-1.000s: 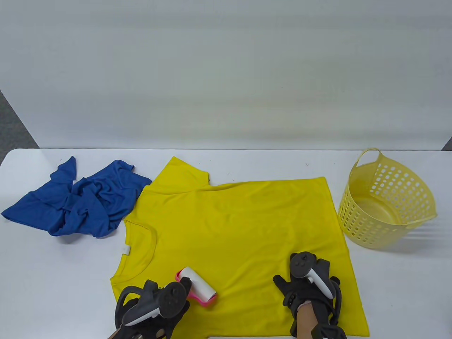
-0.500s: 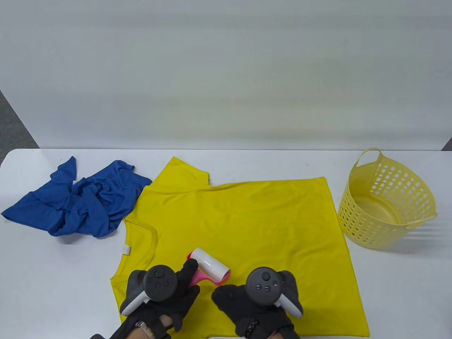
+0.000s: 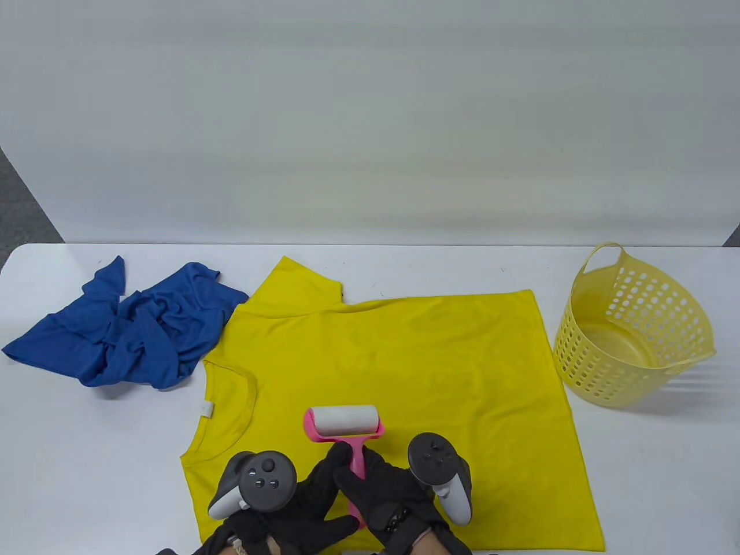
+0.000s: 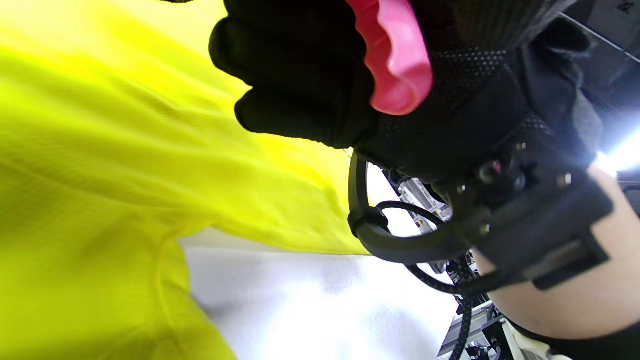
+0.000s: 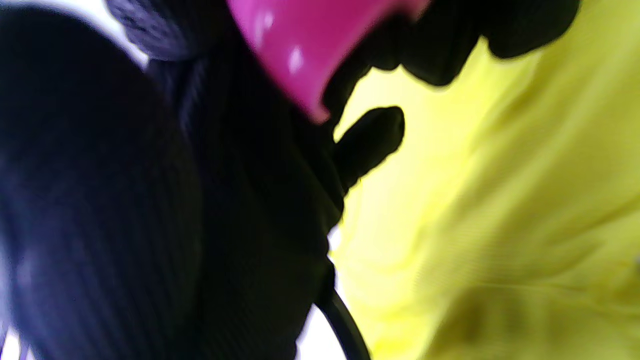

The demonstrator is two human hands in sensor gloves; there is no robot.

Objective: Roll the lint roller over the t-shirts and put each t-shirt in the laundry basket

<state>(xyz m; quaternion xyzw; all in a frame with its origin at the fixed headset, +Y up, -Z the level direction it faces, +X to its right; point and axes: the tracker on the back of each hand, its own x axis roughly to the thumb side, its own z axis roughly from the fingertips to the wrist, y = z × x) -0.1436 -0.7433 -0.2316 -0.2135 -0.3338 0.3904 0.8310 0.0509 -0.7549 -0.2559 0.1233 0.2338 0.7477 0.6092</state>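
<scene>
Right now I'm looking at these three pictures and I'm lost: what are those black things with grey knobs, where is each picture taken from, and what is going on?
Those are a person's two hands in black sensor gloves; each grey knob is a tracker strapped to the hand's back, not held. The wide picture looks down on a white table. The other two come from cameras on each wrist, so they are close, tilted and blurry.

On the table lie a yellow t-shirt spread flat, a crumpled blue t-shirt to its left, and an empty yellow laundry basket to its right.

A pink lint roller rests on the yellow shirt. The right hand grips its handle; the left hand sits against that handle too, though its grip is unclear.
</scene>
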